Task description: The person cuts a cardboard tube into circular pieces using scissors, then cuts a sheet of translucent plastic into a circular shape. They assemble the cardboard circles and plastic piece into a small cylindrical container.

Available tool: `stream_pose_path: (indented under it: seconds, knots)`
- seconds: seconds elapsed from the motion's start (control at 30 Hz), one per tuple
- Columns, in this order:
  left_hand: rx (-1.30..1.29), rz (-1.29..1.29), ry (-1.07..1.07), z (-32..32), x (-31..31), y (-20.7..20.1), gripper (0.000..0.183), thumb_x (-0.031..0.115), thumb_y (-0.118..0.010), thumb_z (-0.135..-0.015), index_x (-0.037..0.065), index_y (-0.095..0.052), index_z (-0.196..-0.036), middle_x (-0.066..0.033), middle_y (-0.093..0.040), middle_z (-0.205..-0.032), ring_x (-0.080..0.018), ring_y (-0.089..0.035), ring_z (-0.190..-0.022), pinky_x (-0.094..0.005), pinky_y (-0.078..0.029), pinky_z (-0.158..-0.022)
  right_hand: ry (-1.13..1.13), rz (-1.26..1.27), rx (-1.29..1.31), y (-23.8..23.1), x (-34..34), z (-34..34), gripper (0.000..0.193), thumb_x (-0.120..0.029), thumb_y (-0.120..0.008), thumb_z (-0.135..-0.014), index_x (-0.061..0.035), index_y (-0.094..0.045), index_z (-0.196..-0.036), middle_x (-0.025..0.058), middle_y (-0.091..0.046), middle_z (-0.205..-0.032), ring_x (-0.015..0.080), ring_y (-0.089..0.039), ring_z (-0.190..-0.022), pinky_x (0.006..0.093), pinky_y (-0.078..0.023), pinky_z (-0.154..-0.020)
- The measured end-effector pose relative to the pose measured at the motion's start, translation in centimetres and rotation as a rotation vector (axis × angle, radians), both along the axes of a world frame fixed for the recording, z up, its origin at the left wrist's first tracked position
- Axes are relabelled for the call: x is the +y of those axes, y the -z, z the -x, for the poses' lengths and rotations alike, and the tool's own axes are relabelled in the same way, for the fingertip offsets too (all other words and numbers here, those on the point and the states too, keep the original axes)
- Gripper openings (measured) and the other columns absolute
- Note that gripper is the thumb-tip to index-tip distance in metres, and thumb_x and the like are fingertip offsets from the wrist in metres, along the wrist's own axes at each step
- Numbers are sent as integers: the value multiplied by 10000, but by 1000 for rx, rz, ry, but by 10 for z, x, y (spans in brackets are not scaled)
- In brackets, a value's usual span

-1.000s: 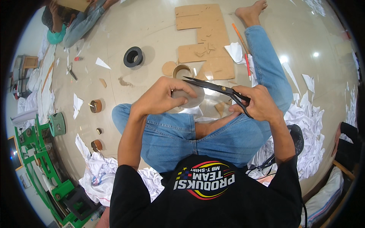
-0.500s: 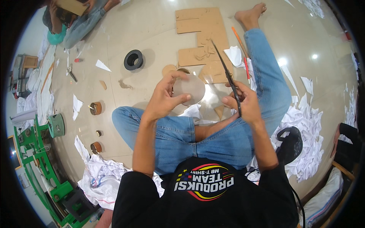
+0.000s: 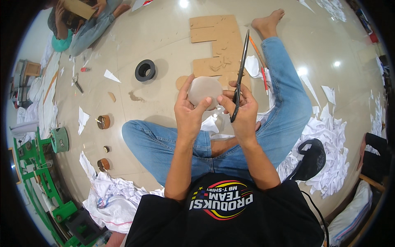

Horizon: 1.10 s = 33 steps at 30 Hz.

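A pale round disc (image 3: pixel 204 87) is held over my crossed legs. My left hand (image 3: pixel 189 117) is closed on its left side, thumb on the face and fingers around the edge. My right hand (image 3: pixel 246 117) carries black scissors (image 3: pixel 242 61), blades together and pointing away from me. Its thumb and fingertips meet the disc's lower right edge. Beyond my hands lies a notched sheet of brown cardboard (image 3: pixel 226 43), with small curled offcuts on it. A small cardboard circle (image 3: pixel 181 82) rests on the floor just left of the disc.
A black flanged ring (image 3: pixel 145 70) stands on the floor ahead to the left. Orange (image 3: pixel 256 50) and red (image 3: pixel 264 78) pen-like sticks lie by my right shin. White fabric scraps (image 3: pixel 329 148) heap at right. A green machine (image 3: pixel 37 177) stands left; another person (image 3: pixel 82 24) sits far left.
My right hand has moved left with the scissors and now touches the disc. The scissors have swung from leaning left to leaning slightly right. My left hand has shifted a little right.
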<state>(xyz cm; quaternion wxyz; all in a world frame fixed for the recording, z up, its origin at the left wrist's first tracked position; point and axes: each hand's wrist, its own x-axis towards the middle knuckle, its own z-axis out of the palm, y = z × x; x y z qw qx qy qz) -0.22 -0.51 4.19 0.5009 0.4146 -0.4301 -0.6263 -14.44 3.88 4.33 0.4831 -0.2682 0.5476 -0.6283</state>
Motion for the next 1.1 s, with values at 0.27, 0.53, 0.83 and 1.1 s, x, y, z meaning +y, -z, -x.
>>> stream_pose_path:
  seconds: [0.27,0.53,0.83,1.1]
  knots:
    - [1,-32,-45,4,1,-8,861,3,-783,-926,-76,-308,-1640,-232,-630,-1396,-277,-708,-1191,-379,-690,-868,32,20,-5,-2,-4,-2,536,-135,-839,-926,67,-580,-1350,133,-773,-1048,110,-699,-842,209,-530,-648]
    - [15,-31,-22,2,0,-12,870,19,-775,-938,-85,-280,-1646,-253,-628,-1393,-286,-724,-1166,-359,-699,-800,2,32,-116,-3,-8,3,545,-164,-844,-937,56,-580,-1359,75,-754,-958,113,-704,-787,208,-519,-611]
    - [-4,-45,10,4,-1,-17,891,43,-791,-931,-93,-273,-1644,-247,-644,-1373,-274,-733,-1147,-327,-698,-751,-28,16,-234,0,-10,11,596,-168,-874,-910,46,-574,-1378,58,-754,-952,105,-710,-781,198,-531,-599]
    - [-32,-43,-23,6,-1,-14,898,49,-802,-924,-104,-279,-1638,-232,-649,-1363,-249,-732,-1118,-295,-675,-714,-17,-10,-195,0,-10,11,602,-166,-879,-904,55,-579,-1376,61,-751,-935,116,-719,-792,201,-542,-602]
